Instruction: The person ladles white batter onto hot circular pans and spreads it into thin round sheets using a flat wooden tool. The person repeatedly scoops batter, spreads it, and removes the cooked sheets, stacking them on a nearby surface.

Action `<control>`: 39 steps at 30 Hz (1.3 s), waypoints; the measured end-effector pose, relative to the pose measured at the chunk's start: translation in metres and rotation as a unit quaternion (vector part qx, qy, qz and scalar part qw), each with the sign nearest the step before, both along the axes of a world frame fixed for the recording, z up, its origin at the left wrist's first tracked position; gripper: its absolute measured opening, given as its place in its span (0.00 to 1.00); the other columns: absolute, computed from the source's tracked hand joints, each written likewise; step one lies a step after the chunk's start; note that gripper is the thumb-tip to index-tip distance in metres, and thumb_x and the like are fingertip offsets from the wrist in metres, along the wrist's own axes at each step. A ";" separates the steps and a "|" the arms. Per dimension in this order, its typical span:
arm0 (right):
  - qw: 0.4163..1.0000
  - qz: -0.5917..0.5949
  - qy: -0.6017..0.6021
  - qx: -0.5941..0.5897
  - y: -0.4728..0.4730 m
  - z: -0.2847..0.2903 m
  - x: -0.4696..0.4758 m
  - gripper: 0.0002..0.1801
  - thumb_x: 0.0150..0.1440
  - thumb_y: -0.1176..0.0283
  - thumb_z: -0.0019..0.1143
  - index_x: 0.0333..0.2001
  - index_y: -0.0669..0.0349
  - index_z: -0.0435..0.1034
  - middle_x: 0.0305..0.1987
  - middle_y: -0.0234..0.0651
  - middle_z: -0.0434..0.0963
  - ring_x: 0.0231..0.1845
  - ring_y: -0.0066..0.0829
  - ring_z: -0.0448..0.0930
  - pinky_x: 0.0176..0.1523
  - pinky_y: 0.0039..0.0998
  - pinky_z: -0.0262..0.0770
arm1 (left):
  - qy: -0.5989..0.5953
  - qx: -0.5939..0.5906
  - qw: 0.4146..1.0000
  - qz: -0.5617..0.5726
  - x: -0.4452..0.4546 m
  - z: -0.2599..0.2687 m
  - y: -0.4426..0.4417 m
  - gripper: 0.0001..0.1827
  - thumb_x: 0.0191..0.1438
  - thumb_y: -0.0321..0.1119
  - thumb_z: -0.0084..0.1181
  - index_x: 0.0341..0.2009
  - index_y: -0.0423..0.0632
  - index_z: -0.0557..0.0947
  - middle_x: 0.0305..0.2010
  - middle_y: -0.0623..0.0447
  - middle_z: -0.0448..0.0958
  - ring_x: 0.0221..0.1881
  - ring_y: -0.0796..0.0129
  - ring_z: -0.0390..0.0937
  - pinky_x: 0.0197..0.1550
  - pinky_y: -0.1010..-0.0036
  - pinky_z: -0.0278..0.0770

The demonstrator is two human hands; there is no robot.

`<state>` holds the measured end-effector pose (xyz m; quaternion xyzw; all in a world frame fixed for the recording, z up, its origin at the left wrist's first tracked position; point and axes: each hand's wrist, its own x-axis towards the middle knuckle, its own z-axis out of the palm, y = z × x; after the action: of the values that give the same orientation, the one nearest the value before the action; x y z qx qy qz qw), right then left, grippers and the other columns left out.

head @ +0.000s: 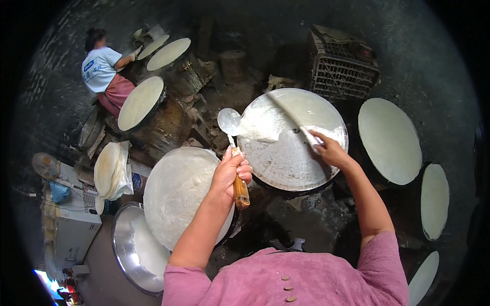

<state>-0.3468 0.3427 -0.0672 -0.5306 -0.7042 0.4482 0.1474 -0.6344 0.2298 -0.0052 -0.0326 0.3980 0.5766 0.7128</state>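
My left hand (228,170) grips the brown handle of a metal ladle (229,121). The ladle's bowl is at the left rim of a large round griddle (283,168). Wet white batter (264,121) lies on the griddle's far and left parts, next to the bowl. Bare, scraped metal shows on the near part. In my right hand (332,152) is a long thin spreader (286,109), angled across the batter, its near end coated white or wrapped; I cannot tell which. Its far end reaches the griddle's back.
A pale-coated griddle (183,191) stands at left beside a metal basin (126,244) of white batter. More coated griddles (390,141) line the right. Stacked flat sheets (109,170) lie left. A co-worker (101,69) bends at griddles far left. A crate (340,69) stands behind.
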 end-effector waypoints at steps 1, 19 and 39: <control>0.997 0.036 -0.010 -0.072 -0.005 0.013 -0.014 0.29 0.60 0.73 0.49 0.65 0.46 0.57 0.55 0.49 0.73 0.54 0.37 0.75 0.54 0.34 0.72 | -0.006 0.007 1.000 -0.001 0.000 -0.001 -0.002 0.15 0.61 0.25 0.46 0.48 0.61 0.65 0.23 0.58 0.62 0.17 0.80 0.59 0.15 0.86 0.59; 0.951 0.188 0.046 -0.240 -0.029 0.015 0.041 0.29 0.60 0.72 0.50 0.65 0.40 0.58 0.28 0.25 0.67 0.26 0.16 0.66 0.30 0.19 0.68 | -0.023 0.017 0.998 0.059 0.036 0.006 -0.078 0.11 0.62 0.27 0.45 0.46 0.58 0.64 0.24 0.58 0.62 0.18 0.80 0.58 0.17 0.84 0.58; 0.972 0.225 0.066 0.017 -0.046 -0.019 0.060 0.30 0.59 0.78 0.50 0.65 0.50 0.58 0.55 0.44 0.73 0.54 0.32 0.72 0.56 0.30 0.68 | -0.028 0.016 0.998 0.055 0.071 -0.003 -0.096 0.15 0.61 0.26 0.43 0.49 0.62 0.65 0.24 0.57 0.62 0.17 0.80 0.58 0.15 0.87 0.57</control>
<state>-0.2867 0.2966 -0.0866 -0.3258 -0.8017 0.4915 0.0978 -0.5635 0.1336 -0.0083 -0.0590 0.3659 0.6205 0.6911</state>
